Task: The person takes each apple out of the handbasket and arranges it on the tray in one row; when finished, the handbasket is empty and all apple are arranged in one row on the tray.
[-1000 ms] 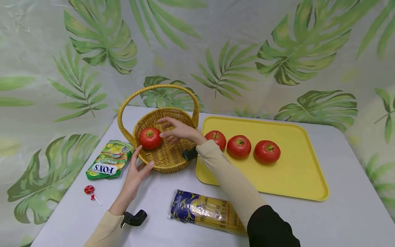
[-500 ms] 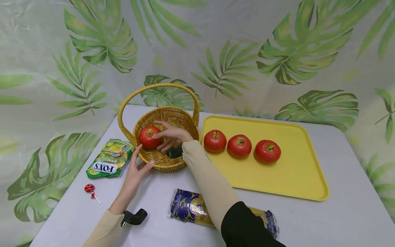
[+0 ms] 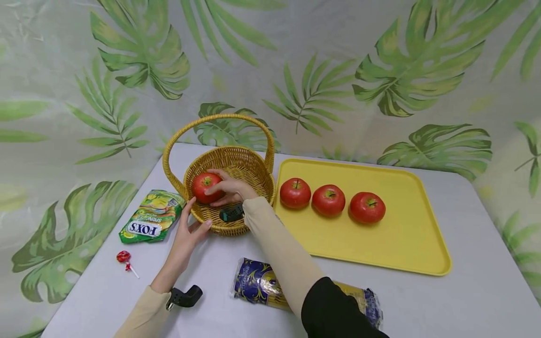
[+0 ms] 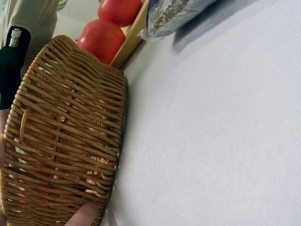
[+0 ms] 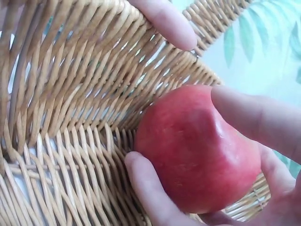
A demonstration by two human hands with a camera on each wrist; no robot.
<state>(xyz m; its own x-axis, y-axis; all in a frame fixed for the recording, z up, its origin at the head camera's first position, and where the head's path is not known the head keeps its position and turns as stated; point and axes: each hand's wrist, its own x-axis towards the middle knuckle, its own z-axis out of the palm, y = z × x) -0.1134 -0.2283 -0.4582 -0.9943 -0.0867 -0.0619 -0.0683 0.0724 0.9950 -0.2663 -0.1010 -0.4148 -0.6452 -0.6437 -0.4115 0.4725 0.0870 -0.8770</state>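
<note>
A round wicker basket [image 3: 253, 171] with a tall arched handle stands at the back left of the table, a red apple [image 3: 204, 188] at the left inside it. My right hand [image 3: 232, 190] reaches into the basket and grips this apple; in the right wrist view the thumb and fingers lie around the apple [image 5: 193, 155]. At the basket's front left my left hand [image 3: 188, 237] holds the rim, one finger coming over it in the right wrist view. A fingertip [image 4: 83, 215] presses the outer weave in the left wrist view.
Right of the basket lies a yellow tray [image 3: 380, 244] with three red apples [image 3: 328, 200]. A spaghetti packet [image 3: 253, 284] lies in front, partly under the right arm. On the left are a green FOX'S bag [image 3: 152, 216] and a red lollipop [image 3: 124, 257].
My right hand has moved left and down inside the basket and closed around the apple. The left hand stays at the rim. The tray's apples have not moved.
</note>
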